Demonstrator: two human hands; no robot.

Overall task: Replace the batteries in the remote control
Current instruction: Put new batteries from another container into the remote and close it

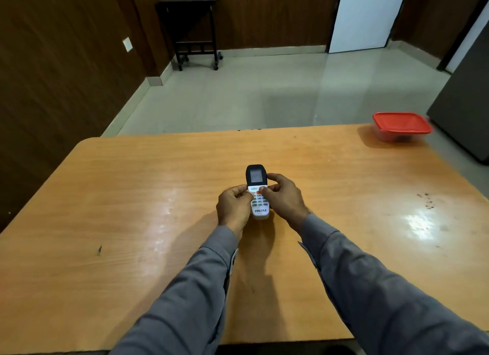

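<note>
A white remote control (256, 180) with a black screen end and grey buttons lies face up over the middle of the wooden table (132, 196), held between both hands. My left hand (233, 207) grips its left side, thumb on the keypad. My right hand (283, 196) holds its right side, with the thumb near the orange button and the fingers curled round the edge by the screen. The back of the remote is hidden. No batteries are visible.
A clear plastic box with a red lid (402, 127) stands at the table's far right corner. Beyond the table is tiled floor, a dark wheeled side table (195, 31) by the wood-panelled wall, and a dark cabinet (465, 111) at the right.
</note>
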